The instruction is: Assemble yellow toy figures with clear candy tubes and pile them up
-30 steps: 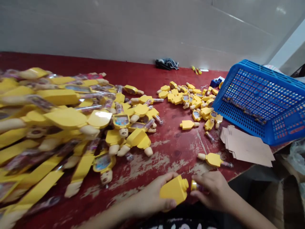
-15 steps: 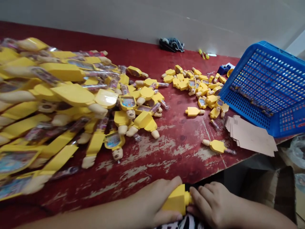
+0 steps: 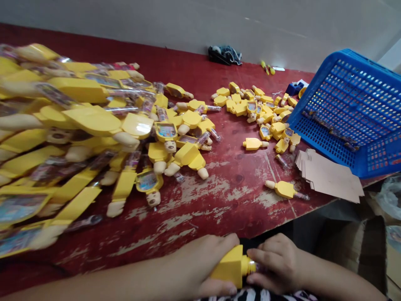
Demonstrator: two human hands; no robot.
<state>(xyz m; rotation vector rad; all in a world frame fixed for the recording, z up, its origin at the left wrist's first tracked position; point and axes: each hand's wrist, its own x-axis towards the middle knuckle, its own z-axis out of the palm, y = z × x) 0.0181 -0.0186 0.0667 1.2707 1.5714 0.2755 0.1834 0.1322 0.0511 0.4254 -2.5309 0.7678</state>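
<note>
My left hand grips a blocky yellow plastic toy body at the table's front edge. My right hand pinches a small clear tube, whose end meets the round yellow stud on the body. Most of the tube is hidden by my fingers. To the left lies a large heap of yellow toy figures with tan limbs, clear tubes and printed panels. A looser cluster of yellow toy parts sits farther right, and a lone yellow figure lies nearest my right hand.
The red table has worn, chipped paint. A blue plastic basket lies tipped at the right, beside a stack of brown card sheets. A dark cloth bundle sits by the back wall. A cardboard box stands below the right edge.
My hands have come together and moved nearer my body, bringing the tube against the yellow body's stud. The table scene has shifted upward in view; the heap and basket look unchanged.
</note>
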